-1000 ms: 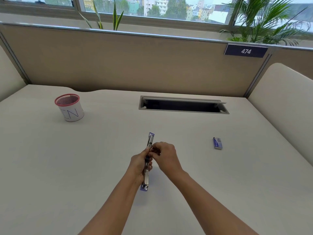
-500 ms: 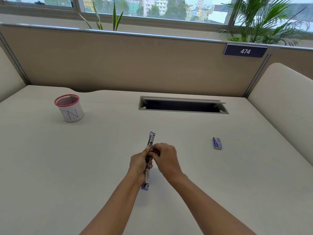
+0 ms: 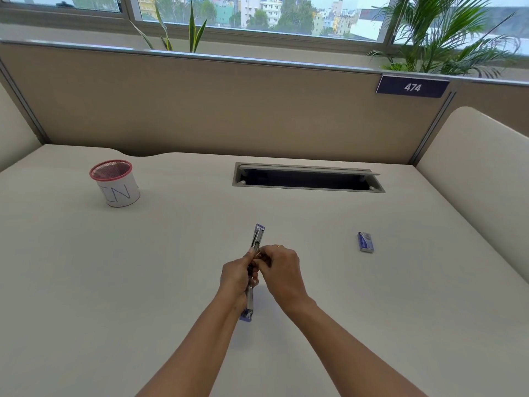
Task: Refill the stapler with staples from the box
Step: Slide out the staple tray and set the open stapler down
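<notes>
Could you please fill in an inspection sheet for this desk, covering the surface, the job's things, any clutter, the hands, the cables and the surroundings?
Surface: pale desk, mostly bare, with an open cable hatch at the back.
Job's things: stapler opened out flat, held in mid-desk; small blue staple box lying apart to its right.
Clutter: red-rimmed mesh pen cup with a white label, back left.
Hands: left hand grips the stapler's middle; right hand pinches at the same spot; whether staples are in the fingers cannot be told.
Cables: nothing seen.
Surroundings: beige partition with a sign reading 474, plants and a window behind it.
</notes>
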